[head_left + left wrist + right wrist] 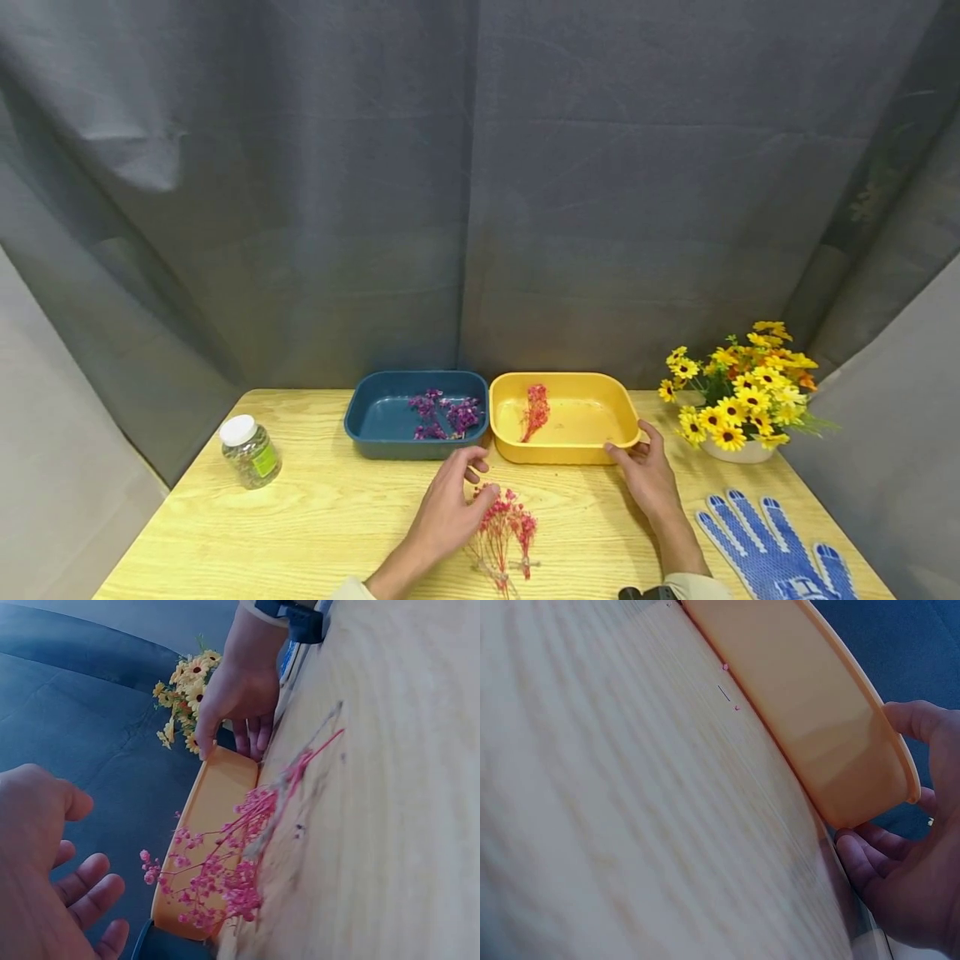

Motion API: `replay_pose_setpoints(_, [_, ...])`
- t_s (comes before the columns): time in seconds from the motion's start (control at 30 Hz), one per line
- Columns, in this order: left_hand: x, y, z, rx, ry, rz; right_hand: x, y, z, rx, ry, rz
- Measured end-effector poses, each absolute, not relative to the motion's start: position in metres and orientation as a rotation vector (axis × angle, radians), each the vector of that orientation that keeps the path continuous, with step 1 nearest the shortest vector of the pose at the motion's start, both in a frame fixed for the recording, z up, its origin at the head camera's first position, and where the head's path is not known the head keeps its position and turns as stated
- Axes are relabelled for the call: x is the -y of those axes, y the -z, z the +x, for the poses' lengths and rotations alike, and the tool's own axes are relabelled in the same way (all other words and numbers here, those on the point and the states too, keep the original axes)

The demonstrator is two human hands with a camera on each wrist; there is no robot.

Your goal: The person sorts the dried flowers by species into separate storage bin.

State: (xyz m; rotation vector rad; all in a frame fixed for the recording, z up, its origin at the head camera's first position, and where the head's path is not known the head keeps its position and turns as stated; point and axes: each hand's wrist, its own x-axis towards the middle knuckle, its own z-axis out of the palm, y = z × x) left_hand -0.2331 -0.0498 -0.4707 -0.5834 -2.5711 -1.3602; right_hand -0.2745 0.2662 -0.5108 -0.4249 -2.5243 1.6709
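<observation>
At the front right corner of a yellow plastic tray (585, 417), my right hand (651, 477) grips the rim, with the thumb on the near edge and fingers around the side. In the right wrist view the fingers (911, 718) touch the rim and lower wall. A pinkish-red dried sprig (536, 410) lies inside that tray. My left hand (448, 510) hovers with loosely bent fingers, holding nothing, beside small tied bunches of pink dried flowers (525, 527) on the table. Those flowers (225, 881) appear apart from the hand in the left wrist view.
A dark blue tray (378, 417) with purple dried flowers (461, 414) adjoins the yellow one. A white-lidded jar (253, 454) stands at the left. Yellow artificial flowers (738, 400) in a pot and a blue-and-white glove (780, 546) occupy the right. A grey curtain (480, 208) hangs behind.
</observation>
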Motion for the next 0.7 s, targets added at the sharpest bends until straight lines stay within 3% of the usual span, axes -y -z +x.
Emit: replay_pose_setpoints(0.7, [0.057,0.494,-0.198,2.687,1.454,-0.568,-0.266,0.510,-0.275,2.536,-1.667,-0.435])
